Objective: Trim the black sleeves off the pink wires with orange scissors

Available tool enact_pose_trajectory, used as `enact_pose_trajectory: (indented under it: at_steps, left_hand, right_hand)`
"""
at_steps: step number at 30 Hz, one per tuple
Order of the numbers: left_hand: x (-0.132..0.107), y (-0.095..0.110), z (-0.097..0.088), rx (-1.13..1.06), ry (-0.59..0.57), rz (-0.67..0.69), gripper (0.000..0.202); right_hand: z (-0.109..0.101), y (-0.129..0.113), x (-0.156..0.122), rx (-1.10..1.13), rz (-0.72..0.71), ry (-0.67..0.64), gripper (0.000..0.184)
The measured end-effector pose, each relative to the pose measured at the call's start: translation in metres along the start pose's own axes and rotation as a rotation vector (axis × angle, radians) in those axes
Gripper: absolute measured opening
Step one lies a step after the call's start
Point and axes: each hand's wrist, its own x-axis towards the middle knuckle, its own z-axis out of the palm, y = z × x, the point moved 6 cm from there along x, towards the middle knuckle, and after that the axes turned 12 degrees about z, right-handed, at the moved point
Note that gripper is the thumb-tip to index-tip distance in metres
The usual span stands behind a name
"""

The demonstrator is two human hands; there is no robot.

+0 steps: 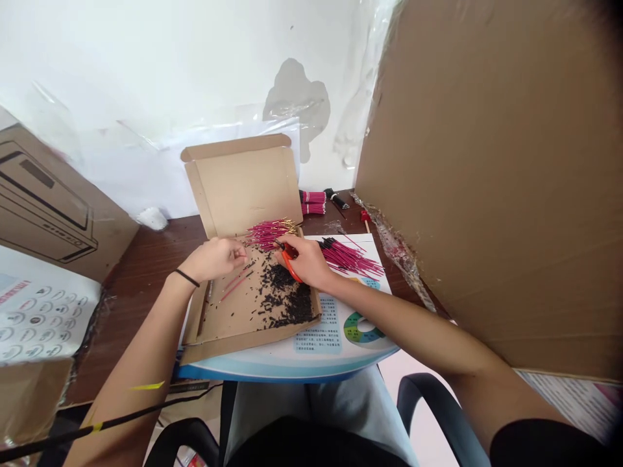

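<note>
An open cardboard box (pixel 243 188) lies on the table with its lid standing up at the back. Its tray holds a scatter of small black cut pieces (pixel 287 295) and a few loose magenta sticks (pixel 233 285). My right hand (pixel 304 259) grips orange-handled scissors (pixel 291 264) over the tray. My left hand (pixel 214 258) hovers beside it, fingers curled close to a bundle of magenta sticks with gold tips (pixel 267 233); whether they pinch a stick is hidden. A second black-tipped magenta bundle (pixel 350 257) lies on a printed sheet (pixel 321 340) to the right.
Several bound magenta bundles (pixel 313 202) and a black tool (pixel 337 198) stand behind the box on the dark wooden table (pixel 146 292). A large cardboard sheet (pixel 487 175) rises at the right, a printed carton (pixel 48 201) at the left. A black cable (pixel 97 427) crosses my left forearm.
</note>
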Motion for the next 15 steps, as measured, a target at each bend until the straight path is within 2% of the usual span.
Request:
enact_pose_trajectory:
  at_steps: [4, 8, 10, 13, 15]
  left_hand:
    - [-0.009, 0.007, 0.019, 0.109, -0.053, 0.042, 0.009]
    - [-0.01, 0.01, 0.03, 0.23, 0.035, -0.046, 0.007]
    - [-0.012, 0.012, 0.031, 0.199, 0.109, -0.101, 0.005]
    - [-0.012, 0.022, 0.028, -0.055, 0.299, -0.076, 0.006]
    - [-0.01, 0.031, 0.03, -0.408, 0.412, -0.03, 0.013]
  right_hand:
    - [-0.001, -0.001, -0.001, -0.016, -0.004, -0.008, 0.023]
    - [-0.002, -0.002, -0.002, -0.012, -0.006, -0.015, 0.023]
    - [-0.003, -0.002, -0.002, -0.005, -0.003, -0.008, 0.023]
    - [-0.006, -0.005, -0.003, -0.014, 0.022, 0.018, 0.023]
    - [-0.01, -0.009, -0.005, -0.016, 0.044, 0.025, 0.022]
